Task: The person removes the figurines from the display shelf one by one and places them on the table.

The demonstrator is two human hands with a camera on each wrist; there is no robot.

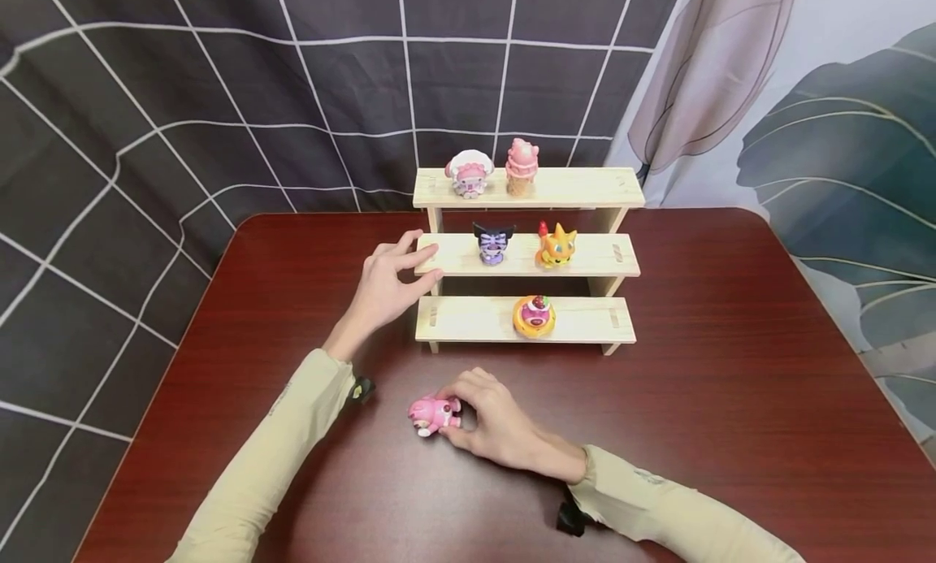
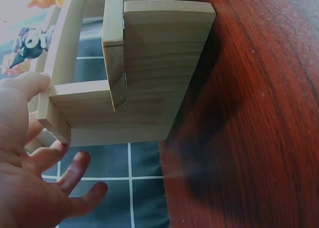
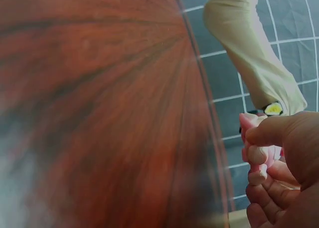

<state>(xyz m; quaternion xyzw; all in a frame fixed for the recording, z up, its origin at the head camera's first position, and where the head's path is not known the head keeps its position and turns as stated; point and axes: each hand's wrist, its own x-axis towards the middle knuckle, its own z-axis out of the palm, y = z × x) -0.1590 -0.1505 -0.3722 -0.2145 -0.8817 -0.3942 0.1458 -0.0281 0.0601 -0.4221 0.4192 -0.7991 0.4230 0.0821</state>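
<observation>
My right hand pinches a pink figurine between thumb and fingers, in front of the wooden shelf; the right wrist view shows the same pink figurine in the fingers of my right hand. At the shelf's left end, my left hand grips the end of the middle board. In the left wrist view the thumb of my left hand lies on the board's top and a finger touches its underside, with other fingers spread past it.
White-and-pink and ice-cream-shaped figurines stand on the top board. The middle board holds a black-and-purple figurine and an orange one. A round yellow-edged figurine sits on the bottom board. Behind the dark red table hangs a grid-patterned curtain.
</observation>
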